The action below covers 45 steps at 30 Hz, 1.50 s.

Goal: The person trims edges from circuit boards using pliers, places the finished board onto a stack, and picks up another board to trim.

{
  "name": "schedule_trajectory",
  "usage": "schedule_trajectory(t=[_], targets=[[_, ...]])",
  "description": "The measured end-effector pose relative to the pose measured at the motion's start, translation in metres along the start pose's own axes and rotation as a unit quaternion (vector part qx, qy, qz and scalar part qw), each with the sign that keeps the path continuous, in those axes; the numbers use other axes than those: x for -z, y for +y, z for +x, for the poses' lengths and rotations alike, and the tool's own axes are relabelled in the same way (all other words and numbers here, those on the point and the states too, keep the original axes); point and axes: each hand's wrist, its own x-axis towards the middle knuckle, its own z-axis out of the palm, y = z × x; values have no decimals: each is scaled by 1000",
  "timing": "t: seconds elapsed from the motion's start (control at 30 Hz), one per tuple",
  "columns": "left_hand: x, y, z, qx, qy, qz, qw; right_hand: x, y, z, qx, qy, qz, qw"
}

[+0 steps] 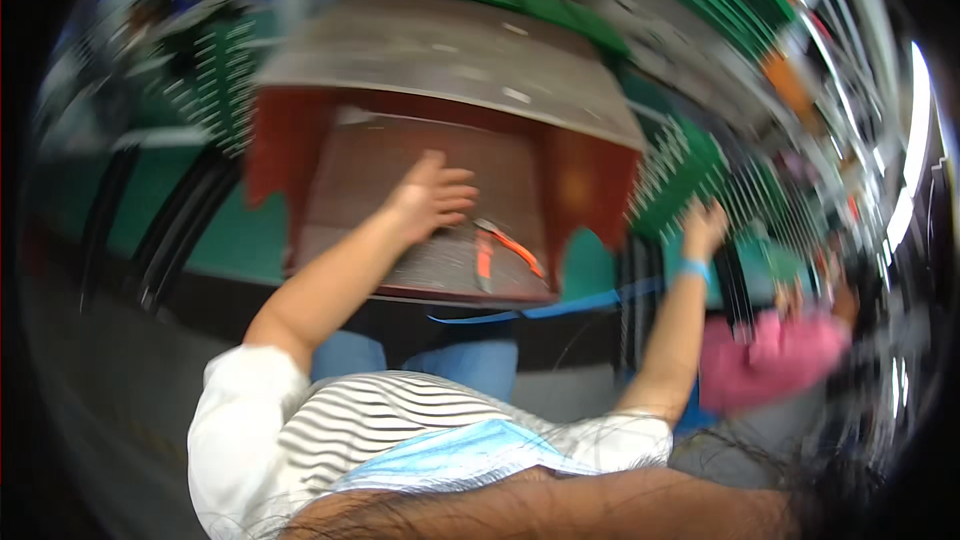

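My left hand hovers over the brown-red tray-like base of an open-fronted box, fingers stretched and slightly apart, with nothing seen in it. Close by its fingertips lies a pair of cutting pliers with orange-red handles, spread apart. Off to the right, my right hand is at the edge of a green slotted rack. Its fingers are bent and blurred, so whether they hold anything is unclear. A blue band circles the right wrist.
The box's greyish top shelf overhangs the base, with small pale pieces on it. A blue strap runs along the front edge. Another green slotted rack stands at left. A person in pink is at the right. Motion blurs much.
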Motion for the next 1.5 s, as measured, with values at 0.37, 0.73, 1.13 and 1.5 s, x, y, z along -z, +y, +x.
schedule_trajectory(t=[0.37, 0.73, 1.13, 1.5], targets=[[34, 88, -184, -787, 115, 367, 482, 122, -261, -227, -34, 24, 308, 950], [304, 216, -126, -429, 611, 464, 477, 88, -256, -336, 249, -301, 313, 866], [278, 260, -197, -604, 308, 272, 683, 16, -238, -339, 230, -312, 158, 908], [6, 126, -236, -275, -411, -27, 869, -51, -227, -317, 216, -363, -217, 880]])
